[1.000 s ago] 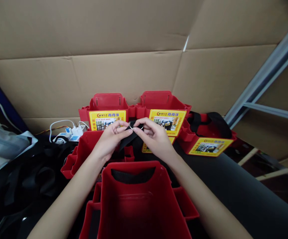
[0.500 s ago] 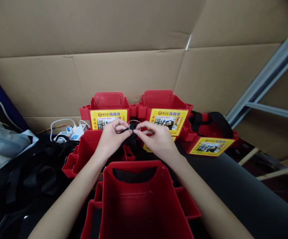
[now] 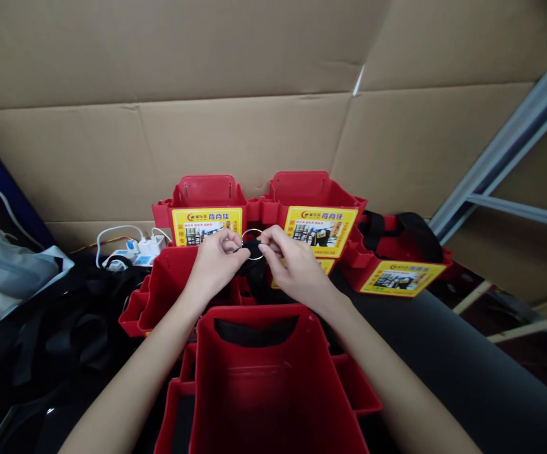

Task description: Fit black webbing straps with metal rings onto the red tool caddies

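Both hands meet over the far edge of a red plastic tool bin (image 3: 268, 384). A black webbing strap (image 3: 252, 250) is pinched between the fingertips of my left hand (image 3: 220, 260) and my right hand (image 3: 294, 263), one at each side. A thin metal ring (image 3: 252, 231) loops around the strap and stands partly above it. The strap's lower part hangs down behind the nearest bin. Through slots in that bin's far wall runs another black band (image 3: 257, 333). My fingers hide the strap's edges.
More red bins with yellow labels stand at the back, including a left one (image 3: 207, 189), a middle one (image 3: 299, 186) and a right one (image 3: 399, 249) with black straps. Black straps (image 3: 74, 340) are heaped at left beside a white power strip (image 3: 143, 252). Cardboard (image 3: 245, 139) walls the back.
The strap between my fingertips now shows flatter and wider, and the ring around it is more visible. My hands have shifted only slightly; the bins have stayed put.
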Action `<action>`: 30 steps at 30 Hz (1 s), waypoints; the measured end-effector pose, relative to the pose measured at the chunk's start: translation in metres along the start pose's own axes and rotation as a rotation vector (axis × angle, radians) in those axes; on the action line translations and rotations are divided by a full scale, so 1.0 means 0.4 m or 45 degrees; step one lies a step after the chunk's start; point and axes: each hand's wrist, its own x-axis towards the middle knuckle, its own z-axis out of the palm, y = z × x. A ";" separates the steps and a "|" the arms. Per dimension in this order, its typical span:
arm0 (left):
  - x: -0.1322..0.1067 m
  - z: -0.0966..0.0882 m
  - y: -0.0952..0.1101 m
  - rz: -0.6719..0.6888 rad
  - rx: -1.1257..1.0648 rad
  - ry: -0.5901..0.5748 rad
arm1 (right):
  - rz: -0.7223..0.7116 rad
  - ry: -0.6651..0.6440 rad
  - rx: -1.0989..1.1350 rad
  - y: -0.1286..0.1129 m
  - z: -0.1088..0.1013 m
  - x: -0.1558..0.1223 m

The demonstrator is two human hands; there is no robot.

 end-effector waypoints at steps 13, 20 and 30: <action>-0.005 -0.007 0.009 0.357 0.436 0.082 | -0.241 0.042 -0.088 -0.012 -0.027 0.002; -0.007 -0.006 0.009 0.373 0.555 -0.016 | -0.029 0.018 -0.123 -0.015 -0.010 -0.008; -0.002 0.004 0.003 0.349 0.211 -0.158 | -0.175 -0.078 -0.435 -0.021 -0.043 -0.004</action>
